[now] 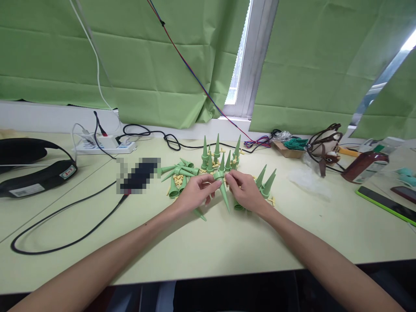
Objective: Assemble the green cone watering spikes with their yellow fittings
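Observation:
My left hand (204, 189) grips a green plastic watering spike (224, 197) by its collar, with the point hanging down toward me. At the right side of that collar, the fingers of my right hand (242, 185) are pinched together; whatever is between them is hidden. Behind my hands stand several green spikes (205, 151), tips up, with small yellow plastic valves (222, 151) on some of them. Loose green spikes (173, 188) lie in a pile left of my left hand, with yellow valves (178, 179) among them. More upright spikes (268, 184) stand beyond my right wrist.
A black cable (65, 251) loops across the table (156, 255) at left, near a power strip (104, 146) and a black headset-like device (39, 177). To the right are clear plastic film (308, 180), a brown bottle (365, 166), a green-edged phone (386, 203) and a small cardboard box (287, 150).

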### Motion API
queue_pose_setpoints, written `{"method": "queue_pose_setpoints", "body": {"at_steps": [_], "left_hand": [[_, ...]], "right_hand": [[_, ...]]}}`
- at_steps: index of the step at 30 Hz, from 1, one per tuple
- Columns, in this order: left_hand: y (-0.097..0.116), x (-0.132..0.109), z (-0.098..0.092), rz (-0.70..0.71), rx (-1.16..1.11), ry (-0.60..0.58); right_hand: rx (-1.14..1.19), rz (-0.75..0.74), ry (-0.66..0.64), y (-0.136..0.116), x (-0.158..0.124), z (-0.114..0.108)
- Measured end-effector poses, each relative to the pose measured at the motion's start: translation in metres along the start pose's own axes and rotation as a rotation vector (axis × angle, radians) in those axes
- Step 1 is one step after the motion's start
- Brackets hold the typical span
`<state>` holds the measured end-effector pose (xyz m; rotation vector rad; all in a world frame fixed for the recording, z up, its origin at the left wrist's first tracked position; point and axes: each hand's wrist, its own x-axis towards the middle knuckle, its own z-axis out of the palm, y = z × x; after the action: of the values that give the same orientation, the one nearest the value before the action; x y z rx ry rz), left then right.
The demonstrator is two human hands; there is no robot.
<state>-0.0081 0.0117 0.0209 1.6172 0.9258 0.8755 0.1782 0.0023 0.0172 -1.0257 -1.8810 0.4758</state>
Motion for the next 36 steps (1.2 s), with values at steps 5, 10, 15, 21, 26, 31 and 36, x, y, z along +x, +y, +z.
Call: {"method": "queue_pose_setpoints", "body": {"at_steps": [5, 10, 15, 21, 26, 31, 36], "left_hand": [[0.0, -0.002, 0.001, 0.059, 0.066, 0.066], [0.002, -0.004, 0.004, 0.125, 0.133, 0.131], [0.002, -0.005, 0.005, 0.323, 0.268, 0.18], [0.0, -0.009, 0.002, 0.499, 0.474, 0.175], [-0.003, -0.009, 0.002, 0.511, 0.535, 0.181], [-0.003, -0.006, 0.003, 0.351, 0.356, 0.18], [-0.003, 0.003, 0.0, 0.026, -0.076, -0.014]], "right_hand": [[0.002, 0.0, -0.001, -0.002, 0.0, 0.0], [0.016, 0.016, -0.015, -0.002, -0.001, 0.0], [0.032, 0.027, -0.028, -0.002, -0.001, 0.0], [0.126, 0.085, -0.062, -0.001, 0.001, -0.001], [0.171, 0.094, -0.066, 0.001, 0.001, -0.001], [0.145, 0.056, -0.04, -0.001, 0.0, -0.001], [0.144, 0.061, -0.019, -0.003, -0.001, -0.002]]}}
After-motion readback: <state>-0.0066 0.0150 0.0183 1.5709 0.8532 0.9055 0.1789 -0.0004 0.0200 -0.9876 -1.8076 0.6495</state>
